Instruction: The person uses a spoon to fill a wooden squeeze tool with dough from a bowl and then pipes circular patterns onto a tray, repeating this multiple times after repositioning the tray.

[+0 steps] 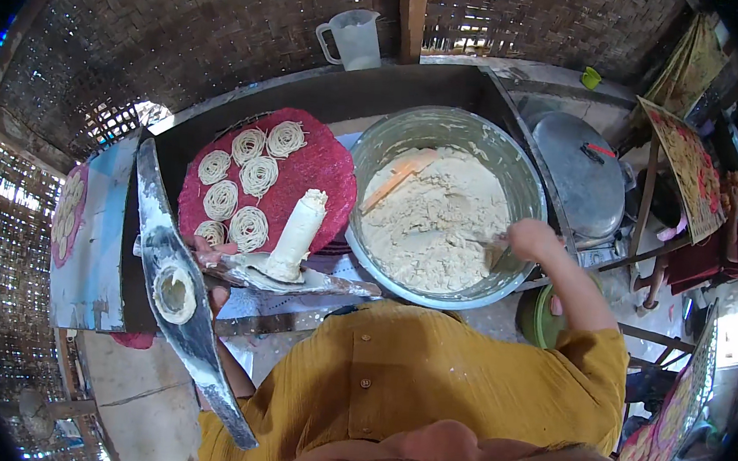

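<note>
My left hand [213, 256] is closed around two parts of a wooden hand press, partly hidden by them. One part is a long dark bar [163, 226] with a round, dough-smeared hole. The other is a crossbar with an upright whitish plunger [297, 233], dough stuck to its tip. Over the right rim of a large round basin [358, 251], my right hand [533, 240] is closed on the handle of a spoon-like utensil [482, 238]. Its far end is sunk in the crumbly pale dough [445, 263]. An orange scraper [400, 180] leans in the basin's left side.
Coiled noodle nests [258, 176] sit on a round pink mat [306, 142] left of the basin. A clear jug [355, 40] stands behind, by the woven wall. To the right are a large lidded metal pot [577, 174] and a green bucket [541, 320].
</note>
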`<state>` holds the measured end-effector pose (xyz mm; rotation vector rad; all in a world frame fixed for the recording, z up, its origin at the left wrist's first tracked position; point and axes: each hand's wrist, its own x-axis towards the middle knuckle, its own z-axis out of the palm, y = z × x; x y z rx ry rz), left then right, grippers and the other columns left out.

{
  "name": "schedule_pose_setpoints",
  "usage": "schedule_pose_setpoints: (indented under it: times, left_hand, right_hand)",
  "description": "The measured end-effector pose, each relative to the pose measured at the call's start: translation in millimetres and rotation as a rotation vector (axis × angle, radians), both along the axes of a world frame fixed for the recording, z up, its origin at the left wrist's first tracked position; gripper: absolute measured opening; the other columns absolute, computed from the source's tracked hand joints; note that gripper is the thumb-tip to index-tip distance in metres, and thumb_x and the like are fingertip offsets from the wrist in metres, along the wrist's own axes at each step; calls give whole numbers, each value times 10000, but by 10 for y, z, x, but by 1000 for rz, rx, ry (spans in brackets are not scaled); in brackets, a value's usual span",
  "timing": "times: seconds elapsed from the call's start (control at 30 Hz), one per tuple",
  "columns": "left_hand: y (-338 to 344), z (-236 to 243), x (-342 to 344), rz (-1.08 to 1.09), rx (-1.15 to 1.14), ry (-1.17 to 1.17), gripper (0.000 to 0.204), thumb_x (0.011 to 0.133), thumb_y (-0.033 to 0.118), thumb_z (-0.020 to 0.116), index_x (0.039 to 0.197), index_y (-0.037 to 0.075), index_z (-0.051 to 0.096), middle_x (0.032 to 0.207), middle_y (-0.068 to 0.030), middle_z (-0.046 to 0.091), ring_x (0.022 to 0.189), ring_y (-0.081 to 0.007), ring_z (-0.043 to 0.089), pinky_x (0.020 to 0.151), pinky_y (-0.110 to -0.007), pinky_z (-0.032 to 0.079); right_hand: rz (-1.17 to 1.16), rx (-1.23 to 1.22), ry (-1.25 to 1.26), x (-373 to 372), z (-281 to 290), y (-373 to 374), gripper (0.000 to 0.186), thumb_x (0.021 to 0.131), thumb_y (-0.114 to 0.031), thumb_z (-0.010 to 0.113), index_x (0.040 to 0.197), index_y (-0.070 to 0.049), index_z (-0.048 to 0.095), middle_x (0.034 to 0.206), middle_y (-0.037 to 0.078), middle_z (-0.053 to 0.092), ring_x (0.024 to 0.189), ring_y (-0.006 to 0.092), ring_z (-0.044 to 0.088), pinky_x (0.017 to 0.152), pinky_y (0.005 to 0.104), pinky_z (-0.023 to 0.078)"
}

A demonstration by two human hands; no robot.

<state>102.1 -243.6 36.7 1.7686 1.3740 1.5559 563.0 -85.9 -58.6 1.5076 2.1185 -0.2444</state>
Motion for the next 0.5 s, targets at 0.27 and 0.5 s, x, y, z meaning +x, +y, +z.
schedule_pose_setpoints:
  times: [0.27,0.5]
  left_hand:
    - [217,-120,-20,-139,-127,-140,327,737,197,597,978,-8,515,841,-113,548,706,-201,570,596,-290,493]
    - [263,-150,5,-219,-226,-252,263,737,108,586,954,-27,527,786,-124,565,646,-187,573,563,-288,500]
  right_hand:
    - [-85,-149,213,-412,-250,-155,219,660,-203,553,811,-72,641,842,172,604,794,315,585,705,379,469]
    - [-10,-136,394,-502,-582,-208,235,661,-214,541,819,-64,629,791,168,602,754,325,569,678,398,453]
